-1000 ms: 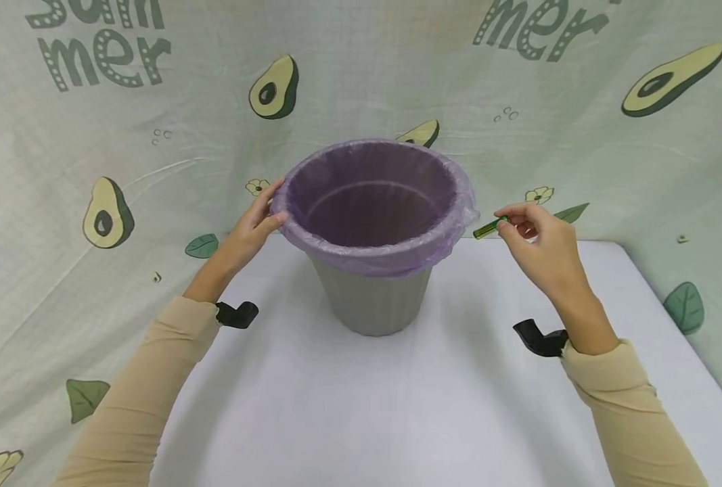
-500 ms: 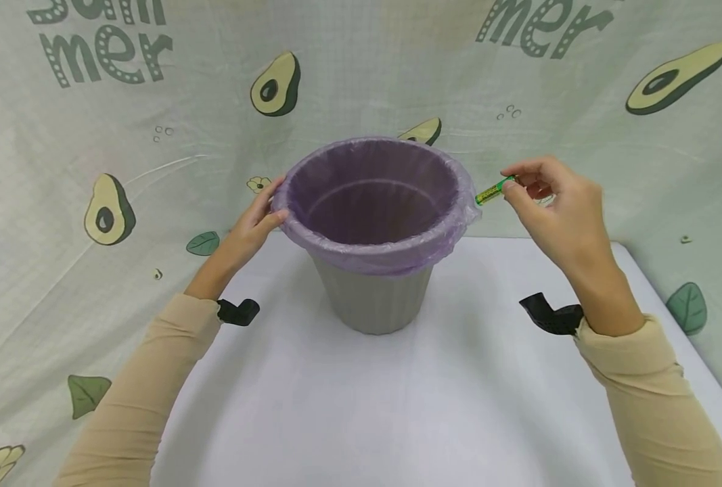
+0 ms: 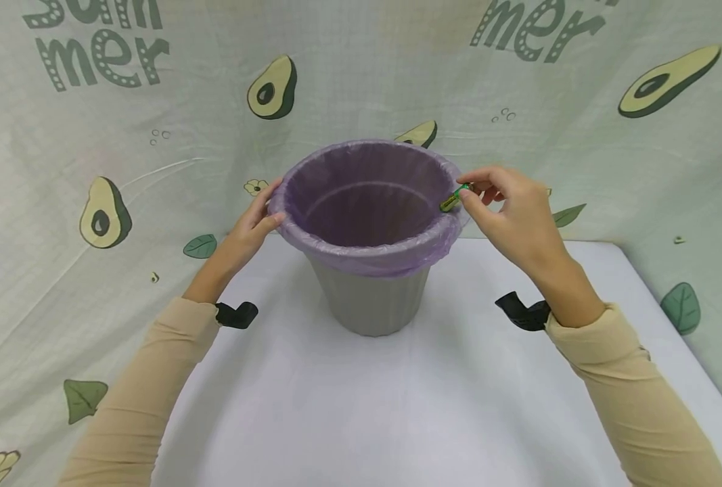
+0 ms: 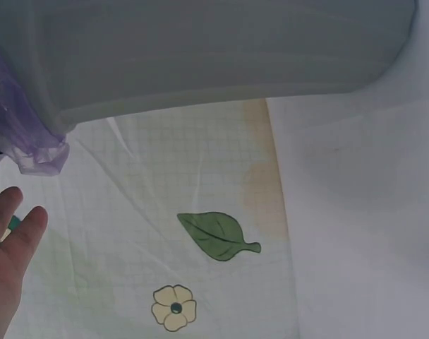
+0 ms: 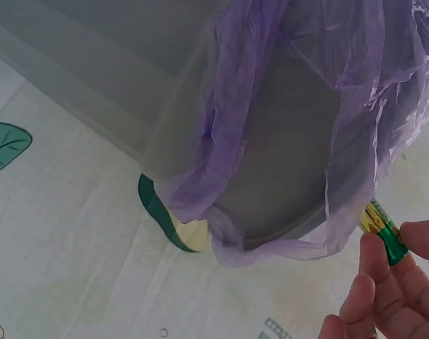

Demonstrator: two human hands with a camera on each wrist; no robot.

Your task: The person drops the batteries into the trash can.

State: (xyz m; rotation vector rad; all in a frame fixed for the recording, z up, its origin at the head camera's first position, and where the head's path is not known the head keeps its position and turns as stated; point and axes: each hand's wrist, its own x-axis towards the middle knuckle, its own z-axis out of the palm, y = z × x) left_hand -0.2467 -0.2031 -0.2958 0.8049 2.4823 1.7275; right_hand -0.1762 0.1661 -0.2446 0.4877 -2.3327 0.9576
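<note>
A small green and yellow battery [image 3: 450, 201] is pinched between the thumb and fingertips of my right hand [image 3: 515, 216], its far end over the right rim of the bin. In the right wrist view, the battery [image 5: 382, 233] has its green end in my right hand [image 5: 394, 282] and its other end behind the purple liner [image 5: 232, 141]. The grey bin [image 3: 375, 297] stands upright, the liner [image 3: 373, 257] folded over its rim. At the left rim, my left hand [image 3: 245, 230] rests with fingers extended and spread. The left wrist view catches its fingers [image 4: 29, 236] beside the liner [image 4: 24, 134].
The bin stands on a white table [image 3: 361, 406]. Behind and at both sides hangs a pale cloth [image 3: 202, 67] printed with avocados, leaves and lettering. A black camera mount [image 3: 237, 314] sits on the left wrist, and another black mount [image 3: 524, 312] on the right.
My right hand rose with the battery beside the bin, then moved left, bringing its tip from outside the rim to over it. My left hand and the bin stayed in place.
</note>
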